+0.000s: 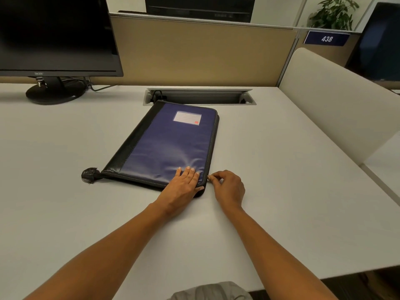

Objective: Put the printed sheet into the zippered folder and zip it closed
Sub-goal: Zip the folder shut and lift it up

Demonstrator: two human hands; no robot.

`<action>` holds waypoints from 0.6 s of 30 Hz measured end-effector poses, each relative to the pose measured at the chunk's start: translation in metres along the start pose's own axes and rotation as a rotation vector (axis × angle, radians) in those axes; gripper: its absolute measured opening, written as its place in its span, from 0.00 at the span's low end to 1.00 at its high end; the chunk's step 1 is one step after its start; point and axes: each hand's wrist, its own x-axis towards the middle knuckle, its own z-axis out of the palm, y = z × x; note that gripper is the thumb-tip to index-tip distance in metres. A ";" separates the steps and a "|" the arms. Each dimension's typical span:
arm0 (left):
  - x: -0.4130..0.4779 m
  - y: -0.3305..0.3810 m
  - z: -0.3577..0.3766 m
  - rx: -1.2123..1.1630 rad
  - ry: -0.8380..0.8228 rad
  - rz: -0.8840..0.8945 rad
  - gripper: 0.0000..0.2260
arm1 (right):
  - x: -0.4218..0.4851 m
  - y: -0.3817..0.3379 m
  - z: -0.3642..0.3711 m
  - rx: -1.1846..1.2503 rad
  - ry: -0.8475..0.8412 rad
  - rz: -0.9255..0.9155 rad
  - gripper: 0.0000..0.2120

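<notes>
My left grip (184, 182) lies spread on the zippered folder (168, 144); my right grip (227, 187) pinches the zipper pull (209, 176), which could jam at the corner.

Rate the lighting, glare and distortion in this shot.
Head view: soft even light, faint shadows beside the left hand and right hand; pale sheen streaks on the folder; wide-angle lens tilts the partition and stretches the forearms; the tiny zip pull the right hand pinches is barely resolved.
</notes>
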 end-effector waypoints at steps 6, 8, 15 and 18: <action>0.000 0.000 0.003 -0.037 0.028 -0.010 0.25 | -0.001 0.000 -0.002 -0.002 0.004 -0.006 0.09; 0.001 0.000 0.004 -0.034 0.031 -0.017 0.25 | -0.002 0.000 -0.002 0.008 0.001 -0.015 0.08; -0.002 0.000 0.006 -0.103 0.110 -0.024 0.24 | -0.011 0.001 -0.001 0.059 -0.006 -0.006 0.07; -0.003 0.000 0.006 -0.156 0.174 -0.034 0.25 | -0.012 0.000 -0.001 0.038 -0.001 0.003 0.07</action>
